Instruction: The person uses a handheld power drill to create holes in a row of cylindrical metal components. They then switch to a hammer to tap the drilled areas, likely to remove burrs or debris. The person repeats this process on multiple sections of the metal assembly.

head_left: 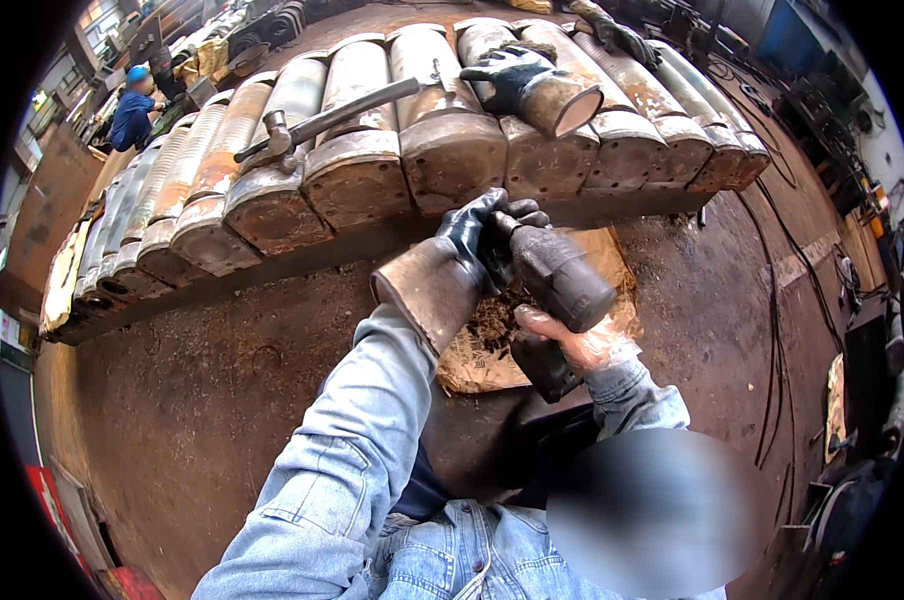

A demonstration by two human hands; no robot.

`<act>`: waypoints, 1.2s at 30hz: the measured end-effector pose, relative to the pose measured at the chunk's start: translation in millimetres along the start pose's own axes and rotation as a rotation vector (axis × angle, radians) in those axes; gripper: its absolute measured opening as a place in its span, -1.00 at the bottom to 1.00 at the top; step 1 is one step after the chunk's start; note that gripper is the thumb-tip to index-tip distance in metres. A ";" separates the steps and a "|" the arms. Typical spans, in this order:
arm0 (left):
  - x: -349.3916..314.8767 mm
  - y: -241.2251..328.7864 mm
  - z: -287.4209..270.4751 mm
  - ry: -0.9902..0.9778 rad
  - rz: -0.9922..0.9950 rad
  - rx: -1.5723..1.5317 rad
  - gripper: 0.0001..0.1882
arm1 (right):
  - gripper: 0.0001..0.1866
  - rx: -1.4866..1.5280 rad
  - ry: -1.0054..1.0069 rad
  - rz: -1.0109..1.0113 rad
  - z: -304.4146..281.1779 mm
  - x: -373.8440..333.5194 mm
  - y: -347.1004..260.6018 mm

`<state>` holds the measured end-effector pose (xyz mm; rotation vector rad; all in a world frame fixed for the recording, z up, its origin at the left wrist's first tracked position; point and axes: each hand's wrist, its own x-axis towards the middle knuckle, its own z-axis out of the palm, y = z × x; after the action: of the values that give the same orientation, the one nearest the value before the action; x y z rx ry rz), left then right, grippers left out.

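Observation:
My right hand (577, 338), in a thin clear glove, grips the handle of a dark, dirty cordless impact wrench (564, 275). The wrench tilts, its nose toward my left hand and its battery low by my lap. My left hand (477, 240) wears a black-coated glove with a brown leather cuff, and its fingers are closed about the nose end. Whether a small part sits in those fingers is hidden. Just beyond stands a row of rusty metal cylinders (452, 150) with thick end blocks. A hammer (342, 118) and a loose black work glove (537, 88) lie on top of them.
Beneath my hands a brown paper sheet (472, 365) bears dark scraps. Another glove (617, 35) rests on the far cylinders. Black cables (775, 330) trail over the brown floor at right. A person (134, 112) in dark blue with a blue cap is at far left.

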<state>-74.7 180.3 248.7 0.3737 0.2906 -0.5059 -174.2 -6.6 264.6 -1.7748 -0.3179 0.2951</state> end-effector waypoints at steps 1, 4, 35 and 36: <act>6.5 1.7 -1.9 -0.020 -0.112 -0.070 -0.67 | -0.27 0.079 0.024 0.086 -0.1 -0.4 4.3; 16.1 -4.6 0.3 0.014 -0.069 -0.101 -0.64 | -0.26 0.099 0.044 0.126 -4.3 -2.1 7.0; -28.8 4.4 -21.2 0.173 0.125 0.604 -0.17 | -0.56 0.268 0.262 0.201 11.1 13.5 10.2; -34.7 6.3 -16.8 0.178 0.129 0.607 -0.14 | -0.56 0.239 0.231 0.200 12.7 14.0 8.4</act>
<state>-103.4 206.7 247.9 1.0253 0.2785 -0.4272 -165.4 8.2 253.2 -1.5863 0.0592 0.2555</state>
